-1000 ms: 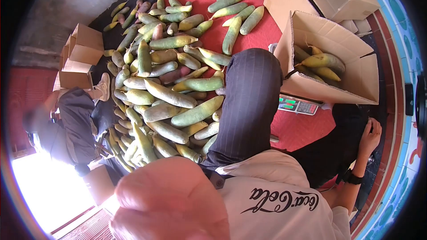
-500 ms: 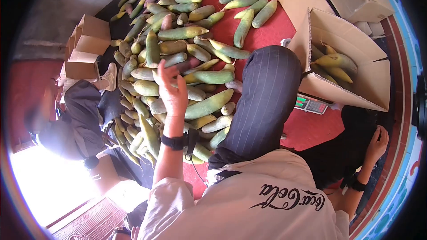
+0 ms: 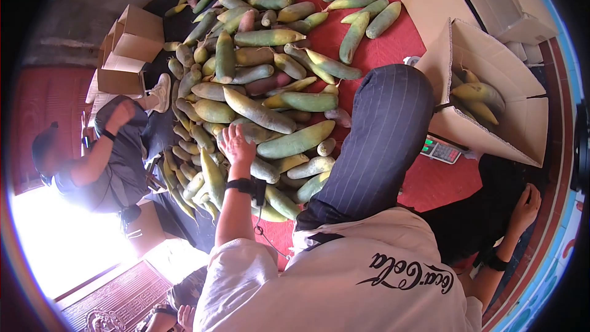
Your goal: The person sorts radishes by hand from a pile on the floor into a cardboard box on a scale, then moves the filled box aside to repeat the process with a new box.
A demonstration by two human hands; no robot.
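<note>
The left hand [image 3: 236,146] reaches forward on an extended arm, palm down, fingers spread loosely over a green fruit [image 3: 253,129] at the near edge of the pile [image 3: 267,38]. It seems to touch the fruit without gripping it. The right hand [image 3: 523,205] rests on a dark trouser leg [image 3: 473,209]; I cannot tell its grip.

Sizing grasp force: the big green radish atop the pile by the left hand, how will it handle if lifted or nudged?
Probably stiff and heavy: the big green radish is thick and lies straight across others. Round and tapered atop the pile, so a nudge could roll it. Smooth skin may slip in the left hand.
</note>
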